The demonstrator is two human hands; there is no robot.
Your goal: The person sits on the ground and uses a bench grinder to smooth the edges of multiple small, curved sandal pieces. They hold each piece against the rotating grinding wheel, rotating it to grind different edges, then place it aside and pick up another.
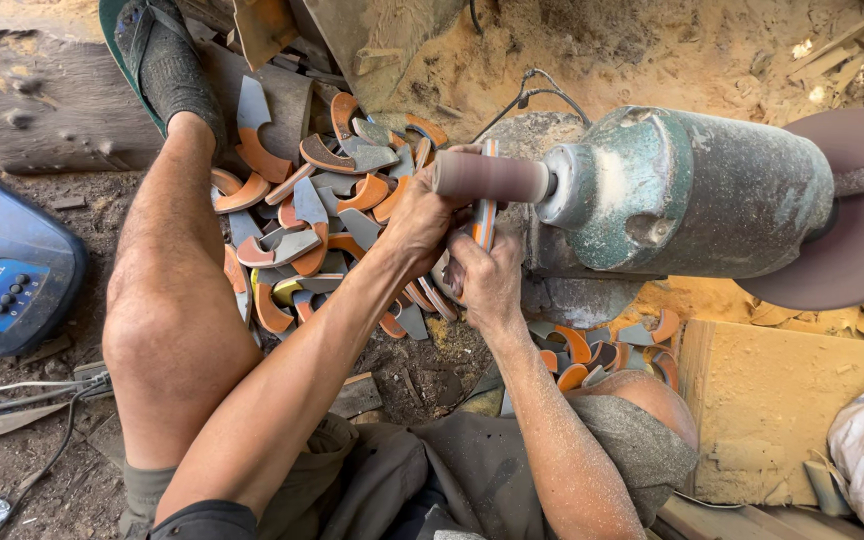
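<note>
Sanding looks like the step in hand. Starting at the left, a blue device (12, 265) lies on the dirt floor (12, 470) beside the bare knee, then a heap of curved orange-and-grey pieces (302, 215). The left hand (420, 222) and right hand (487, 280), forearms reaching forward and nearly touching, both pinch one curved orange-and-grey piece (485, 205), held on edge against the sanding drum (490, 177). Rightward sits the green motor (692, 190). Judging by this, the next move calls for steady pressure and fingertips kept off the drum.
</note>
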